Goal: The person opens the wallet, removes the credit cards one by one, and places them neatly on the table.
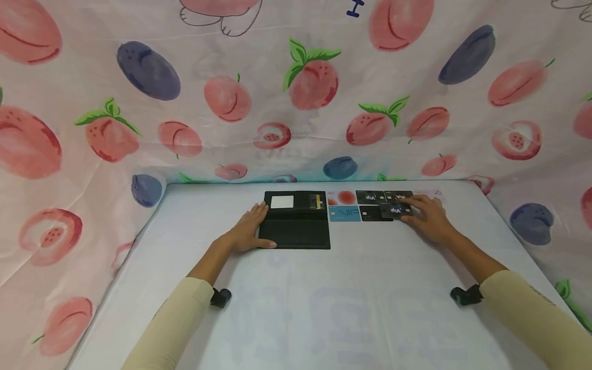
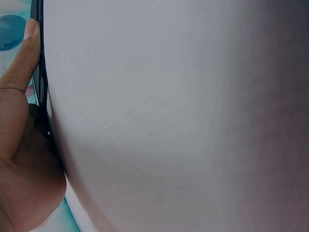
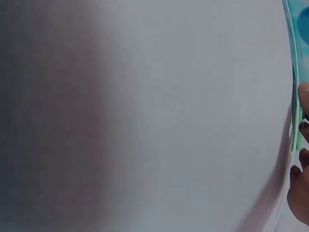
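Observation:
A black wallet lies unfolded on the white table, with a white patch and a yellowish card in its upper half. My left hand rests on the wallet's left side, thumb across its lower left part; the left wrist view shows the thumb against its dark edge. My right hand pinches a black "Vip" card by its right end. That card overlaps another black card. In the right wrist view only part of the right hand appears, at the edge.
Right of the wallet lie a blue VIP card, a pink card with red fruit, and two more black Vip cards, one a black card. Behind the table hangs a fruit-printed cloth.

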`<act>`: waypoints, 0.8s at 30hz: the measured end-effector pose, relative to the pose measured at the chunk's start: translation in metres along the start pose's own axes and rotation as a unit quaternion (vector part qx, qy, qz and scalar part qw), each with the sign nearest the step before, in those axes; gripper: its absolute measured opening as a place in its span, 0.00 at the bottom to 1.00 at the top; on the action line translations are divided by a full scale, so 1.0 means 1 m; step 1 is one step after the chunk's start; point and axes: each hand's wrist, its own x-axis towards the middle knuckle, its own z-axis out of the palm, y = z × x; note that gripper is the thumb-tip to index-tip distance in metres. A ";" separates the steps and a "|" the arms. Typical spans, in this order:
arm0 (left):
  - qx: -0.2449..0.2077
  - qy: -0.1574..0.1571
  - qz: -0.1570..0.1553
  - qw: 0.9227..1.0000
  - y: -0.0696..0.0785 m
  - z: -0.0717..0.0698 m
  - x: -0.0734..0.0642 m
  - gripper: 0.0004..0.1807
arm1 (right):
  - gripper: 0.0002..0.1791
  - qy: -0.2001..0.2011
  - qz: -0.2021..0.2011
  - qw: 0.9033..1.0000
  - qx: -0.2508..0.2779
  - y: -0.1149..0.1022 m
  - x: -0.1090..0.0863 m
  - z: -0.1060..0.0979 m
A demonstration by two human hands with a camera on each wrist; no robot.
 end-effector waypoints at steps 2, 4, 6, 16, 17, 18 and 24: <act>0.000 0.000 -0.001 1.000 0.000 0.000 0.000 0.65 | 0.28 -0.004 0.006 1.000 -0.002 0.001 -0.001 -0.001; -0.002 0.000 0.000 1.000 0.000 0.000 0.000 0.65 | 0.28 -0.007 0.011 1.000 -0.002 0.002 -0.002 -0.003; -0.002 0.000 0.000 1.000 0.001 0.000 0.000 0.65 | 0.28 -0.009 0.014 1.000 -0.002 0.003 -0.003 -0.004; -0.007 0.002 0.003 1.000 0.005 -0.003 -0.003 0.65 | 0.27 0.000 -0.001 1.000 -0.005 0.008 -0.007 -0.006; -0.006 0.002 0.003 1.000 0.005 -0.004 -0.004 0.65 | 0.27 0.001 -0.001 1.000 -0.005 0.009 -0.008 -0.005; -0.005 0.000 0.002 1.000 0.005 -0.004 -0.004 0.65 | 0.27 0.001 0.000 1.000 -0.006 0.009 -0.008 -0.005; -0.002 -0.003 0.002 1.000 0.006 -0.004 -0.003 0.65 | 0.27 -0.008 0.022 1.000 -0.018 0.010 -0.011 -0.007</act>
